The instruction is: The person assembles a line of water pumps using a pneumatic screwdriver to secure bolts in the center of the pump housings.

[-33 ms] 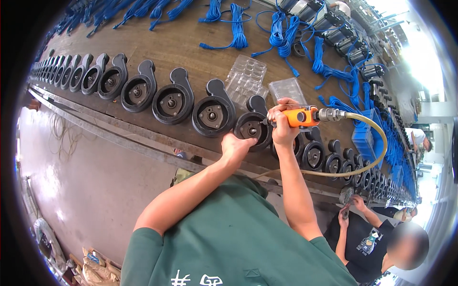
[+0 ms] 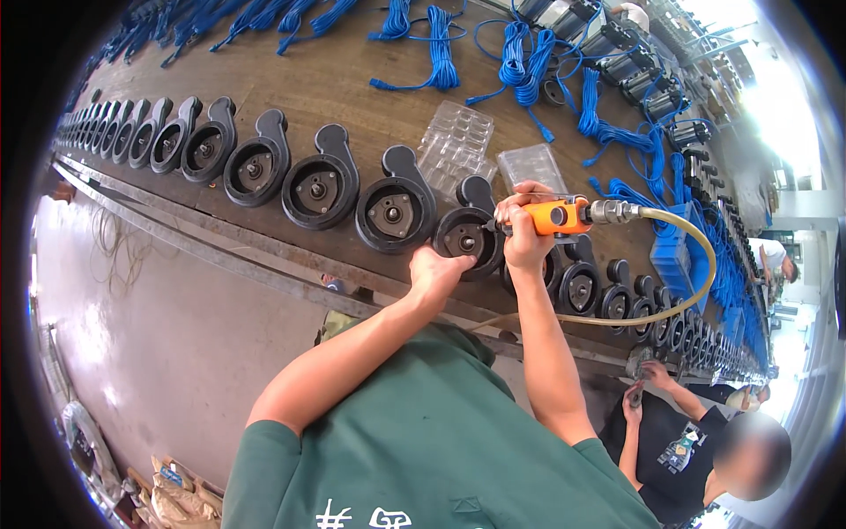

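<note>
My right hand (image 2: pixel 526 227) is wrapped round an orange pneumatic screwdriver (image 2: pixel 553 218), held nearly level. A dark tip at its left end reaches the right inner side of a black round motor housing (image 2: pixel 463 241). I cannot tell whether the tip sits on a screw. My left hand (image 2: pixel 441 271) grips the near rim of that housing, thumb laid across its lower edge and the other fingers hidden below. A metal plate with a central shaft shows inside the housing, and its rounded arm points away from me. A yellowish air hose (image 2: pixel 709 264) loops from the tool's metal coupling.
Similar housings (image 2: pixel 319 190) line the bench edge on both sides. Clear plastic trays (image 2: pixel 456 141) lie beyond my hands. Bundled blue cables (image 2: pixel 439 53), metal motors (image 2: pixel 621 62) and a blue bin (image 2: pixel 674 260) are farther off. A co-worker (image 2: pixel 670 432) handles a part at the right.
</note>
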### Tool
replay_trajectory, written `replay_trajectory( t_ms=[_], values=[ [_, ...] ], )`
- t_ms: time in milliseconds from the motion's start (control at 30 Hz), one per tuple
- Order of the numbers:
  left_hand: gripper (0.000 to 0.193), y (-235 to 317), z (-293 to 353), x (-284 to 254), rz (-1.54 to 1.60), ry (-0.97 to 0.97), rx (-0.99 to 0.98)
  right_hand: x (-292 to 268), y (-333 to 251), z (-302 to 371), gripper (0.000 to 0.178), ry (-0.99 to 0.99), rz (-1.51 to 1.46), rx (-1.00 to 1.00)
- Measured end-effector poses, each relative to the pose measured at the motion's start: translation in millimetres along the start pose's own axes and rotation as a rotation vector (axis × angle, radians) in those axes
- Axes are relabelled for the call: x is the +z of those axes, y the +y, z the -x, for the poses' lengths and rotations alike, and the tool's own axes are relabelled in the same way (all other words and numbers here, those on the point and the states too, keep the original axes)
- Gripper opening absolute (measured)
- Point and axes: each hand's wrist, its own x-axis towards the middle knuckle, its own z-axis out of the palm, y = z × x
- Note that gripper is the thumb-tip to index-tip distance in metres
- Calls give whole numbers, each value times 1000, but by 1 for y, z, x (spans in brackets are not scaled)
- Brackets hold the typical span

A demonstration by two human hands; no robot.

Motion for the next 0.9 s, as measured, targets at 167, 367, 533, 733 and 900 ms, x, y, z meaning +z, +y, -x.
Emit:
replay_trajectory(
  t_ms=[167,367,533,733,900],
  values=[
    [46,1,3,-1,30,-11,-7,-3,5,-1,19,-127,-12,40],
    [42,-9,-1,7,75,-29,99,-3,14,2,20,-28,2,-43],
    [34,9,39,-14,141,-308,-232,4,-25,4,12,51,15,-66],
    [26,62,68,7,-763,-528,750,-62,-88,32,14,137,145,-216],
    [43,72,45,58,-1120,-311,1237,-105,-87,60,5,275,105,-132]
  ],
)
